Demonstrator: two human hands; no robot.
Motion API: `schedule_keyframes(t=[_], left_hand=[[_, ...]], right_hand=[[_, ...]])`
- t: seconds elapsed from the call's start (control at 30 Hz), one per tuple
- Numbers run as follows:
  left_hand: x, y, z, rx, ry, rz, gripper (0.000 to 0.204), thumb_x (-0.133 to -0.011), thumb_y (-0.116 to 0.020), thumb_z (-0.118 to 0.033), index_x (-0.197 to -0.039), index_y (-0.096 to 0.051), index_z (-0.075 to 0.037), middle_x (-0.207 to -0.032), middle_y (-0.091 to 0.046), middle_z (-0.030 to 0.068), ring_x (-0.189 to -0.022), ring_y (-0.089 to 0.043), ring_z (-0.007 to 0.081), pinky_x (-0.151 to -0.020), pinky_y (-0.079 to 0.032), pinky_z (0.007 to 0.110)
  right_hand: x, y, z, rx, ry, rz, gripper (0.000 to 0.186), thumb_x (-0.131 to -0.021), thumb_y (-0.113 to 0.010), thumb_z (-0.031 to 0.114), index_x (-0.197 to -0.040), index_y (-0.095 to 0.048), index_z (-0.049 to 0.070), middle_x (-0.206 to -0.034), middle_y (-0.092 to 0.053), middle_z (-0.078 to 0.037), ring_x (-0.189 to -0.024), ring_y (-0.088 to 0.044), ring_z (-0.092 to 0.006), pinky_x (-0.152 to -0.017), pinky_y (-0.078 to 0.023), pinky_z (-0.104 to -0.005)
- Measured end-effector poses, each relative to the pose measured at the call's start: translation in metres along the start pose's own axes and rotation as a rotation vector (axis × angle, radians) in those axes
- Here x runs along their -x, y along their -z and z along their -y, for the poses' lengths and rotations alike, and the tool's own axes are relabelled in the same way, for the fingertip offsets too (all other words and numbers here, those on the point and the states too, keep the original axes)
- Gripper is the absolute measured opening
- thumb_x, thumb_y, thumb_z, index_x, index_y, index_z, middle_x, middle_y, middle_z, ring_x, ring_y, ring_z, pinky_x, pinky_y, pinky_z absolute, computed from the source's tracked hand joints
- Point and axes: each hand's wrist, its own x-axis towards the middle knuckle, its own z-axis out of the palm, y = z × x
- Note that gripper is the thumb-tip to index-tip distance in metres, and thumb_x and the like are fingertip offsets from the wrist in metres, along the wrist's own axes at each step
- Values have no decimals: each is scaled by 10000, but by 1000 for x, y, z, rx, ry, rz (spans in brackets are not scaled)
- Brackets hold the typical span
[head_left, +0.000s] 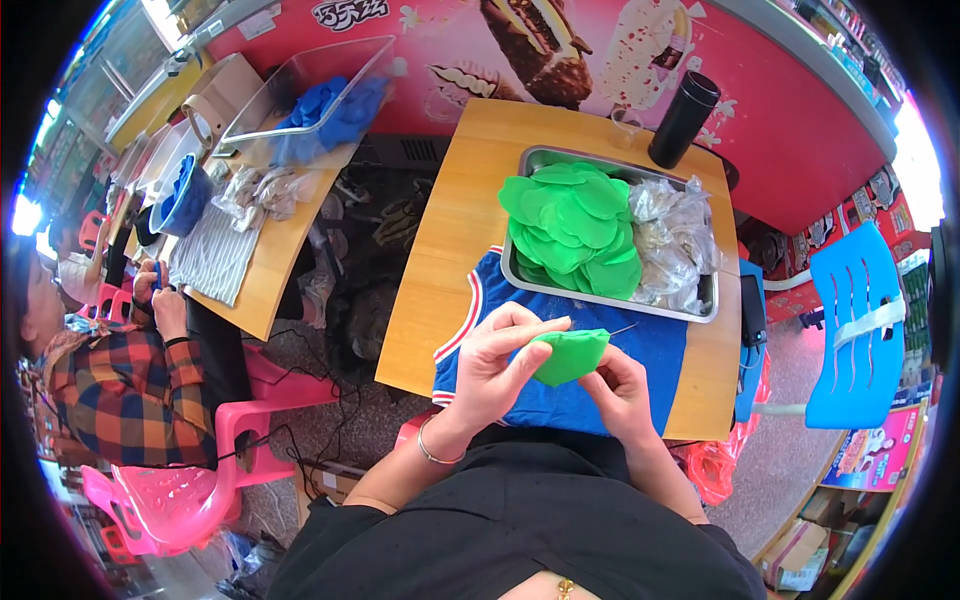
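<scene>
Nearest us, the near edge of our pale wooden table point(418, 330) runs just before our body, mostly covered by a blue cloth garment with red-and-white striped trim point(545, 408). Wood shows along the left side, between the garment and tray and the table's left edge; on the right, the tray comes close to the edge.

Above the garment, we hold a thin, bright-green, folded-looking flat piece point(570, 356). Our left hand point(497, 362) pinches its left side between thumb and fingers. Our right hand point(620, 388) curls in, fingertips at its lower right edge; we cannot tell whether they pinch it. Its long axis runs roughly left to right, rising slightly rightward, and a thin needle-like sliver point(622, 328) points right from its upper corner.

Just beyond, a rectangular silver metal tray point(706, 311) holds a heap of rounded green pieces point(578, 225) on its left and crumpled clear plastic bags point(675, 245) on its right. Farthest, a clear cup point(627, 122) stands near a tall black cylindrical bottle point(685, 120).
</scene>
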Motion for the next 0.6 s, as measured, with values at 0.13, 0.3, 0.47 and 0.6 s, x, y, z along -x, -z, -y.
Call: schedule_keyframes(t=[0.13,0.3,0.47,0.6], left_hand=[[7,1,13,132,-8,-73,183,-867,-581,-98,-995,-641,19,-843,-537,46,-736,-493,94,-633,-406,193],[6,-2,9,154,43,-89,154,-855,-590,-68,-962,-640,30,-841,-562,58,-739,-511,102,-631,-412,199],[2,3,5,-13,-7,-40,150,-840,-601,-40,-967,-639,30,-867,-578,72,-756,-528,110,-639,-422,207],[7,3,12,105,9,-54,155,-834,-603,-33,-970,-638,33,-854,-565,69,-758,-530,109,-648,-427,210]], right_hand=[[1,2,6,-150,-61,-7,15,-854,-564,12,-859,-578,9,-757,-530,1,-664,-472,-32,-563,-362,-179],[-2,1,5,-191,-30,-23,25,-855,-564,12,-869,-582,2,-752,-525,3,-656,-466,-35,-558,-359,-178],[-4,0,3,-45,44,-4,28,-852,-559,3,-869,-581,3,-749,-522,5,-662,-473,-42,-565,-367,-187],[-4,2,4,-338,-79,-39,29,-841,-566,-19,-864,-573,-3,-761,-519,5,-660,-464,-36,-566,-353,-181]])
